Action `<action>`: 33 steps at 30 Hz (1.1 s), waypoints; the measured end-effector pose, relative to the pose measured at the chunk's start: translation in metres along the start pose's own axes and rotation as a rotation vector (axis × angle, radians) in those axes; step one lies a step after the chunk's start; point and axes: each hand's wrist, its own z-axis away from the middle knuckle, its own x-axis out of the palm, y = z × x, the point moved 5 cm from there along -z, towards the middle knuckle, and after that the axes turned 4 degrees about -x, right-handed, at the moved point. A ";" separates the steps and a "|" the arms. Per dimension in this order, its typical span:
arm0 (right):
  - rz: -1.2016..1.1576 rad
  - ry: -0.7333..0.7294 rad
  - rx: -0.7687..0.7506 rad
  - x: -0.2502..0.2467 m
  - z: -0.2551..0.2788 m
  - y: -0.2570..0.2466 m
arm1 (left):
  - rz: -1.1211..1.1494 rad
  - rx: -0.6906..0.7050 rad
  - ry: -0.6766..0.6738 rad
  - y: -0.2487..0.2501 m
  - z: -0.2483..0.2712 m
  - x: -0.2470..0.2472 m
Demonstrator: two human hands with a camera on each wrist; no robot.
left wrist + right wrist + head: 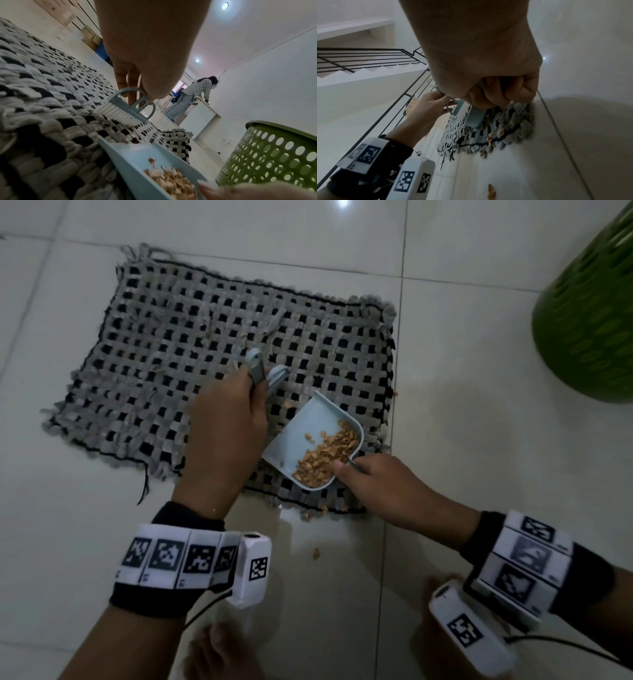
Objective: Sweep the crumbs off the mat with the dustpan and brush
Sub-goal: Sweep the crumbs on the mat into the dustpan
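A grey and black woven mat lies on the tiled floor. On its near right corner sits a pale blue dustpan holding a heap of tan crumbs. My right hand grips the dustpan's handle from the near side. My left hand pinches the loop handle of a small blue brush, whose white bristles rest on the mat just beyond the pan's mouth. A few crumbs lie by the mat's near edge and one on the floor.
A green perforated basket stands on the floor to the right of the mat. White floor tiles surround the mat. In the left wrist view a person bends over a white cabinet far behind. My foot shows at the bottom.
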 end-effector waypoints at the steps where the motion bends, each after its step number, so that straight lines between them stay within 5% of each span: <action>1: -0.002 -0.001 0.015 0.002 -0.001 0.001 | -0.012 0.000 -0.007 0.002 0.001 0.002; 9: 0.018 0.012 0.062 0.010 0.002 0.004 | 0.103 -0.023 -0.144 0.014 0.032 -0.001; 13: 0.040 0.020 0.047 0.010 0.002 0.004 | 0.188 -0.109 0.008 0.002 0.031 -0.026; 19: 0.043 0.021 0.063 0.010 0.001 0.006 | 0.049 -0.009 0.010 0.012 0.026 -0.004; 33: 0.044 0.050 0.010 0.011 0.001 0.010 | 0.152 0.181 -0.042 0.054 0.092 0.022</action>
